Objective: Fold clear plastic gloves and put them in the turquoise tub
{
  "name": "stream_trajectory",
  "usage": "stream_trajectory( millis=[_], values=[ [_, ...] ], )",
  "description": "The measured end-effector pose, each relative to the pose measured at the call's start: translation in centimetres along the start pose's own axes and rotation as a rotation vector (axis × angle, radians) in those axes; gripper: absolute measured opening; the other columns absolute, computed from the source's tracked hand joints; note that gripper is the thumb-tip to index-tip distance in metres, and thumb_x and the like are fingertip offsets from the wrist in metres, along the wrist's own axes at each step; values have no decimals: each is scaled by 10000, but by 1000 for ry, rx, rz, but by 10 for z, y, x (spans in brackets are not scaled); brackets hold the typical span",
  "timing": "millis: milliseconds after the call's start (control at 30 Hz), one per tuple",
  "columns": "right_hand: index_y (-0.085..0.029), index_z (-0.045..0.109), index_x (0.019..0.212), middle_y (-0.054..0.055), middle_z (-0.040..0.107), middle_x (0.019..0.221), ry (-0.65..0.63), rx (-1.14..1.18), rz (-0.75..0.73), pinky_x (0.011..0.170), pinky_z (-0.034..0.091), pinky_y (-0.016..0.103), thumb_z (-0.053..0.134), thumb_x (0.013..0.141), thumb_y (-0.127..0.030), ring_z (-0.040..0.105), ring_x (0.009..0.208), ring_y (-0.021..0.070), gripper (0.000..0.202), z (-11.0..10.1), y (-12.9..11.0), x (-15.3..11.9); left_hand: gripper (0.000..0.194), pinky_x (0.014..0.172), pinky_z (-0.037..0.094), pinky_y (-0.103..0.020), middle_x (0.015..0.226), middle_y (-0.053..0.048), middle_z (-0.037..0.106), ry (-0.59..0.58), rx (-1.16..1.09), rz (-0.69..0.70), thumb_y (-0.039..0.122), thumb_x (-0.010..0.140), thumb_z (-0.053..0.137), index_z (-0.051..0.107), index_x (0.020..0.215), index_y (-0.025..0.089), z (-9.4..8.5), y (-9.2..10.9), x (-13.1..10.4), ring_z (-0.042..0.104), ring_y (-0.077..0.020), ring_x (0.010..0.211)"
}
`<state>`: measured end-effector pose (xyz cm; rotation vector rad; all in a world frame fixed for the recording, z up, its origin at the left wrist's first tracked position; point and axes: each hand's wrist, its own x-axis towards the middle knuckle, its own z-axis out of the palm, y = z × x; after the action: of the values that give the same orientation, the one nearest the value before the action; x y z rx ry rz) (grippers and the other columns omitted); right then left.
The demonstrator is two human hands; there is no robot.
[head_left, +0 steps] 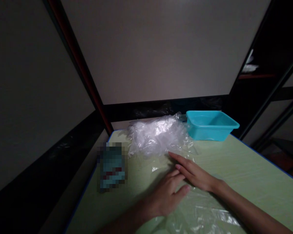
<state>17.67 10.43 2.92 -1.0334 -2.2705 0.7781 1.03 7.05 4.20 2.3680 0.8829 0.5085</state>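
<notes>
My left hand (169,194) rests low over the table, its thumb apart from the fingers. Its fingertips meet my right hand (194,171) and are partly hidden there. The right hand lies palm down with fingers stretched forward and thumb over the left fingers. Nothing is visibly gripped in either hand. Under and in front of the hands is a clear plastic bag (205,217), spread thin on the table. Just beyond the right fingertips sits a heap of clear plastic bags (158,135), crumpled and shiny.
A turquoise plastic basin (207,132) stands at the back right of the pale green table (246,172), which has a blue edge. At the left edge is a pixelated blue-green item (113,167). Panels (166,52) rise behind the table.
</notes>
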Motion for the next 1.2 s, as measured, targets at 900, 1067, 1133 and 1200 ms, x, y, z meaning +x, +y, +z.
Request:
stream_trajectory(
  millis=[900,1067,1133,1200],
  values=[
    [-174,77,1440,110,148,1478,-200,-514,-128,1085,152,496,330,915,-502,143,1347,252,669,-31,40,-25,657,1104,133,-355,1496,-64,122,-147,491,-74,394,873,470,177,1412,159,-13,-21,-25,94,-177,1365],
    [-197,125,1437,95,164,1476,-154,-479,-29,1074,159,522,313,910,-524,138,1347,265,648,-34,48,-29,683,1099,144,-355,1492,-111,103,-135,528,-92,422,869,466,182,1407,111,-12,-20,-26,75,-194,1366],
    [-190,149,1433,104,183,1471,-133,-468,2,1064,168,542,299,912,-525,140,1346,274,638,-36,50,-30,686,1097,149,-354,1490,-122,106,-133,529,-91,429,867,462,188,1403,100,-12,-19,-26,73,-196,1366],
    [-165,188,1426,116,204,1464,-115,-446,23,1065,170,540,287,913,-528,150,1345,276,636,-39,52,-29,674,1096,148,-353,1490,-119,110,-126,531,-88,431,872,447,190,1402,105,-12,-20,-26,71,-193,1366]
  ],
)
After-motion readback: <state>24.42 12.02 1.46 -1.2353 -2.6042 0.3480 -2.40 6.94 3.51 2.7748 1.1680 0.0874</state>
